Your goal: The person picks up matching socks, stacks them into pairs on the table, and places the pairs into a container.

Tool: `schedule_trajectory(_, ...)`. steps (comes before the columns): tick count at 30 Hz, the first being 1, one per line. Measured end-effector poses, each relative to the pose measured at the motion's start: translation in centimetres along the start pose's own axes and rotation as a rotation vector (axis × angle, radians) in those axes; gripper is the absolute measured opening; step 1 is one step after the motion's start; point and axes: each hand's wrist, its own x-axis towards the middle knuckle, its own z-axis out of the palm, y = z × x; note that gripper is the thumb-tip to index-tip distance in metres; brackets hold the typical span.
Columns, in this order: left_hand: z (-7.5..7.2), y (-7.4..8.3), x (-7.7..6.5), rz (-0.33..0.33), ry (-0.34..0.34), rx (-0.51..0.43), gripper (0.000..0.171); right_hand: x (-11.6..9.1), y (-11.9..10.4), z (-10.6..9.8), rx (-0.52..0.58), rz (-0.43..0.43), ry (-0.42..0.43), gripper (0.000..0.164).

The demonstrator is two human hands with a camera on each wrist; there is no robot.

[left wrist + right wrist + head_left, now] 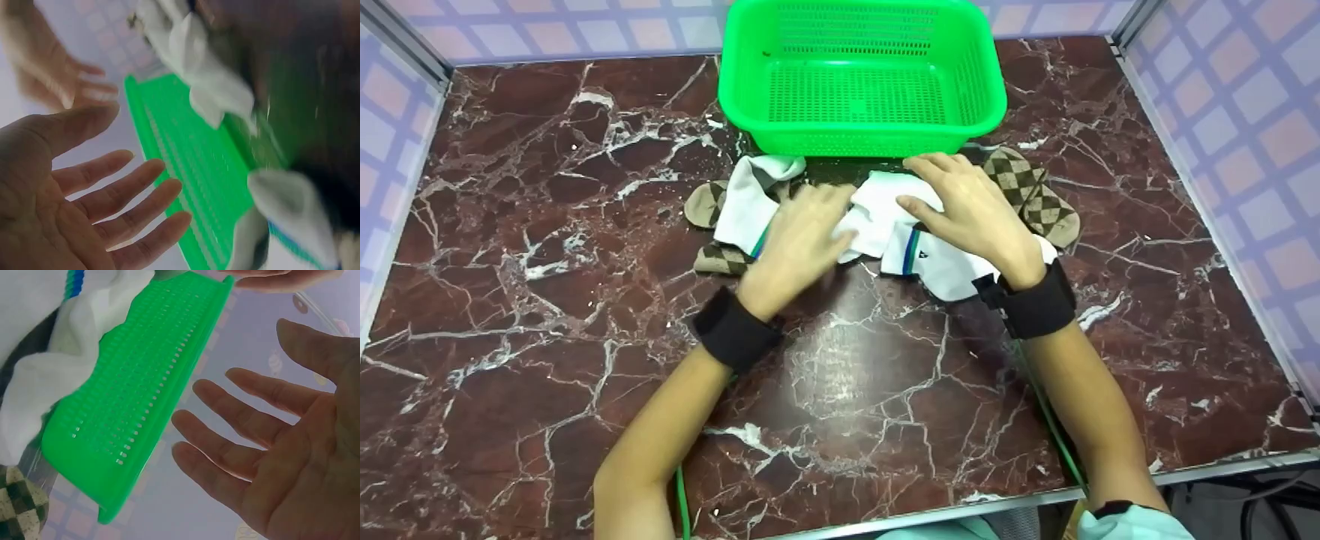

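Head view: a person's two bare hands reach over a cluster of socks on a dark red, white-veined marble counter (pixel 547 300). Both hands have their fingers extended and spread, gripping nothing; the wrist views show each palm bare. The left hand (pixel 802 232), blurred in the head view, is over the left part of the cluster; the right hand (pixel 971 210) is over the right part. Whether either touches the fabric is unclear. White socks (pixel 877 214) with blue and green stripes lie crumpled between and beneath the hands. Brown checkered socks show at both ends of the cluster, one group on the left (pixel 706 204), another on the right (pixel 1027 195). Just beyond the socks stands a bright green perforated basket (pixel 862 142). Black bands (pixel 739 330) circle both wrists.
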Motion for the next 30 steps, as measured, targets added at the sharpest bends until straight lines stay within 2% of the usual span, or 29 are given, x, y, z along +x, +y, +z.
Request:
schedule_trajectory(4,2.0,1.2,0.2,0.056,-0.059,0.075,0.043,-0.7,-1.0,-0.2,0.023,-0.039,0.0,0.053)
schedule_trajectory(9,3.9,1.5,0.2,0.095,-0.041,0.216,0.031,-1.2,-2.9,-0.1,0.052,-0.116,-0.007,0.051)
schedule_trajectory(13,4.3,1.0,0.2,0.085,-0.031,0.238,0.031,-1.3,-4.0,0.1,0.05,-0.16,-0.016,0.045)
schedule_trajectory(17,4.3,0.5,0.3,0.077,-0.025,0.216,0.026,-1.2,-4.5,0.3,0.063,-0.18,-0.022,0.039)
schedule_trajectory(21,3.9,0.3,0.4,0.083,0.043,0.137,0.026,-1.1,-4.4,0.2,0.059,-0.179,-0.015,0.038)
schedule_trajectory(25,2.9,0.6,0.7,0.052,0.074,0.065,0.026,-1.1,-4.0,-0.1,0.062,-0.177,0.011,0.037)
schedule_trajectory(28,2.0,1.0,0.7,0.019,0.082,0.033,0.02,-1.1,-3.7,-0.3,0.066,-0.164,0.029,0.038)
schedule_trajectory(30,1.3,1.3,0.6,0.018,0.111,0.015,0.014,-1.1,-3.5,-0.5,0.071,-0.148,0.033,0.04)
